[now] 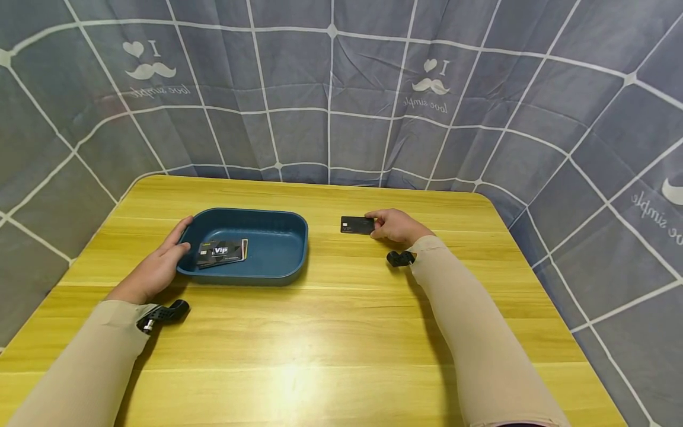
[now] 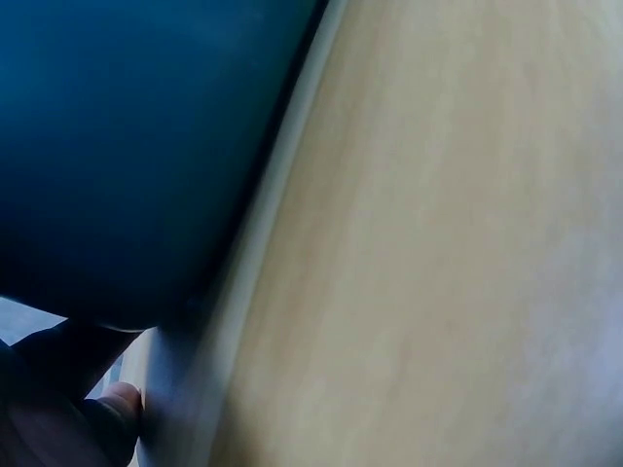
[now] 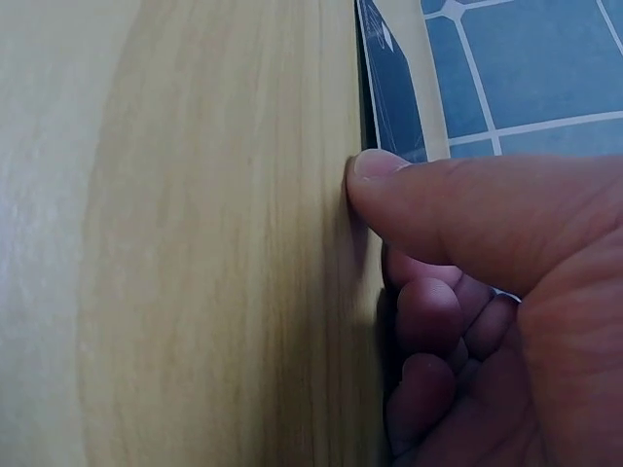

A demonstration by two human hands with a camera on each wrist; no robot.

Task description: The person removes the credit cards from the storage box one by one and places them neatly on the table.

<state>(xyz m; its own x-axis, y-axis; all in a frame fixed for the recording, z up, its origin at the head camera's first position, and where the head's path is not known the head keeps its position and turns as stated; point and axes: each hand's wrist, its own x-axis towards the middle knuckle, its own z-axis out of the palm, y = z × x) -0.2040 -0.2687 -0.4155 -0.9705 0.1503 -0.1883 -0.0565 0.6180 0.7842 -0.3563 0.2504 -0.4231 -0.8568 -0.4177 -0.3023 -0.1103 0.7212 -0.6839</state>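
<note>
My right hand [image 1: 397, 226] pinches the right end of a black card [image 1: 356, 225] marked VIP, close over the table to the right of the tray. From the right wrist, the thumb [image 3: 438, 199] lies against the card's edge, with the other fingers curled below. A dark blue rectangular tray [image 1: 267, 276] stands left of the middle. My left hand [image 1: 158, 267] holds its left end, with the thumb at the rim and the fingers along the outer side. Several cards [image 1: 221, 252] lie in a loose stack inside the tray's left part, a grey Vip card on top.
Both stand on a yellow wood-grain table [image 1: 299, 350]. A grey curtain [image 1: 299, 77] with white grid lines hangs behind the table and along its sides. Each wrist carries a small black camera mount, the right one [image 1: 400, 258] close over the tabletop.
</note>
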